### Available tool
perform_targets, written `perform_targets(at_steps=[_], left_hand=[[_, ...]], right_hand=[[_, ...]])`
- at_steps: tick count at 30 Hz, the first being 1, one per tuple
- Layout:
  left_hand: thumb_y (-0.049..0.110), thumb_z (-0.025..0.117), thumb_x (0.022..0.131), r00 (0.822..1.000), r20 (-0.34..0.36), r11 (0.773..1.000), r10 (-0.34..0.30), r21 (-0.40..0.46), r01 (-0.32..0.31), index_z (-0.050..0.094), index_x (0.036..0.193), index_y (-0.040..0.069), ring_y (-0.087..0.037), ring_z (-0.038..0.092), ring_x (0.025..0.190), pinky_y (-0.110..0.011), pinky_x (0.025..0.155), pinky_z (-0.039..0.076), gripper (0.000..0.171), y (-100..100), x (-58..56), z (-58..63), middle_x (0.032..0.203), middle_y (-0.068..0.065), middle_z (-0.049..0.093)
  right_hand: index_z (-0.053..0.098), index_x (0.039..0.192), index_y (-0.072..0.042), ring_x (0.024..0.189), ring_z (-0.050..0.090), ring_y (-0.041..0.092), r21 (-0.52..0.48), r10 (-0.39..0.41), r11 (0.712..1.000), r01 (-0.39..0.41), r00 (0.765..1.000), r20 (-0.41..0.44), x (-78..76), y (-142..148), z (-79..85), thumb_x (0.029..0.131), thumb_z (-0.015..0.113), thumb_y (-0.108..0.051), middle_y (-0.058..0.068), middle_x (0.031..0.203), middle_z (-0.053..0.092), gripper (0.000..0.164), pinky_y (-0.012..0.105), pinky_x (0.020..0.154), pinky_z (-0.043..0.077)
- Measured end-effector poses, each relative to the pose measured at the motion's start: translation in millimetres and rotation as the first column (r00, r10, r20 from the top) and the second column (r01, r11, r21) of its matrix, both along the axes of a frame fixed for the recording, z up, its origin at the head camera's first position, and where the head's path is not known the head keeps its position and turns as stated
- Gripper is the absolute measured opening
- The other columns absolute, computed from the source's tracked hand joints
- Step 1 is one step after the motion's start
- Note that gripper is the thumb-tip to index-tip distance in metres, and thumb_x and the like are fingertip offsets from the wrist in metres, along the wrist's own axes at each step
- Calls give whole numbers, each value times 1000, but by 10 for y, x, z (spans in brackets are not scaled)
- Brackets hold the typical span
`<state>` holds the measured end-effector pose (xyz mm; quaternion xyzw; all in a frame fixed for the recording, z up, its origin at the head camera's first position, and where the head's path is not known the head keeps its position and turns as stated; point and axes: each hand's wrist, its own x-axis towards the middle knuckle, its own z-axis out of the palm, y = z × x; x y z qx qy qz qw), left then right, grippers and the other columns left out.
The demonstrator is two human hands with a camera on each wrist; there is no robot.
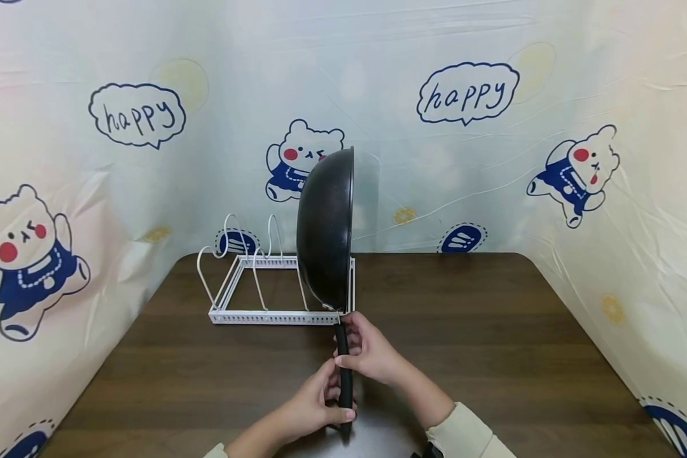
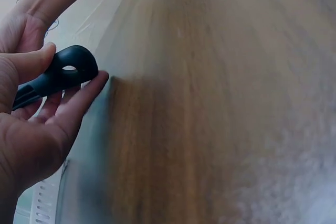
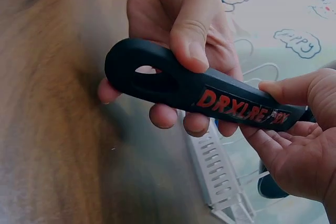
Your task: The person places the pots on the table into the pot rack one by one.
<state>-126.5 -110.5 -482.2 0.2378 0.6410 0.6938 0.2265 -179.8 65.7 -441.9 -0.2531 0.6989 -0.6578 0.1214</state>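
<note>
A black wok [image 1: 324, 229] stands on its edge at the right end of a white wire rack [image 1: 275, 317], its rounded outside facing left. Its black handle [image 1: 345, 381] points toward me. Near the handle's end, my left hand [image 1: 315, 401] grips it between thumb and fingers. My right hand [image 1: 372, 348] pinches the handle closer to the pan. In the right wrist view, red lettering and a hanging hole show on the handle [image 3: 181, 85]. The left wrist view shows the handle's rounded end [image 2: 76, 66] between the left thumb and fingers. Whether the wok rests on the rack cannot be made out.
The rack's white wire loops [image 1: 260, 273] rise to the left of the wok. Beneath everything lies a dark wooden table [image 1: 464, 331]. A patterned cloth [image 1: 389, 95] with bears and "happy" bubbles hangs behind and on both sides.
</note>
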Motion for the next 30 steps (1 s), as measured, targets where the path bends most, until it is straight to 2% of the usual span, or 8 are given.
perform_targets(at_steps=[4, 7, 13, 15, 21, 25, 30], left_hand=[[-7, 78, 76, 995, -65, 990, 70, -117, -77, 37, 138, -6, -23, 61, 84, -28, 69, 55, 75, -6, -42, 0, 103, -12, 55], [-6, 81, 73, 993, -74, 981, 96, -164, -107, 42, 134, -6, -23, 61, 82, -27, 69, 55, 72, -10, -66, -4, 99, -9, 55], [-8, 80, 74, 994, 61, 990, 90, -111, -83, 38, 137, -6, -23, 62, 82, -37, 62, 59, 76, -25, -28, -57, 100, -12, 55], [-8, 79, 74, 993, 87, 993, 82, -93, -74, 37, 139, -6, -23, 62, 81, -41, 60, 59, 78, -33, -15, -64, 99, -12, 55], [-9, 79, 73, 994, 82, 992, 75, -107, -66, 39, 134, -8, -23, 62, 80, -42, 59, 59, 74, -50, -26, -43, 96, -14, 55], [-6, 81, 73, 994, 68, 985, 81, -159, -69, 45, 126, -8, -24, 63, 79, -40, 58, 59, 64, -67, -46, -11, 93, -14, 56], [-5, 80, 75, 996, 25, 977, 90, -196, -84, 50, 117, -8, -23, 63, 80, -39, 57, 59, 52, -103, -67, 18, 94, -12, 57]], right_hand=[[39, 128, 9, 95, 63, 38, 22, -11, 1000, 10, 1000, 15, -9, -1, -27, 80, 68, 15, 16, 108, 54, 56, 29, 78, 56], [39, 128, 9, 94, 64, 35, 37, -20, 999, 20, 1000, 18, -26, -9, -58, 80, 68, 15, 17, 108, 55, 56, 28, 78, 56], [38, 129, 9, 92, 64, 28, 84, -25, 996, 23, 999, 24, -18, -33, -153, 81, 68, 12, 27, 111, 53, 57, 27, 78, 56], [37, 130, 10, 93, 64, 28, 100, -24, 995, 22, 999, 25, -13, -36, -170, 82, 69, 10, 28, 113, 53, 57, 27, 79, 55], [40, 131, 9, 98, 63, 34, 151, -11, 988, 14, 1000, -25, -19, -11, -156, 83, 72, 5, 29, 117, 57, 58, 28, 78, 56], [41, 138, 6, 95, 65, 28, 212, -26, 976, 39, 998, -65, -17, 30, -139, 83, 75, -2, 23, 111, 63, 65, 26, 75, 56], [43, 138, 5, 89, 66, 26, 196, -45, 979, 57, 997, -65, 9, 114, -163, 84, 75, -4, 23, 112, 62, 64, 31, 71, 58]])
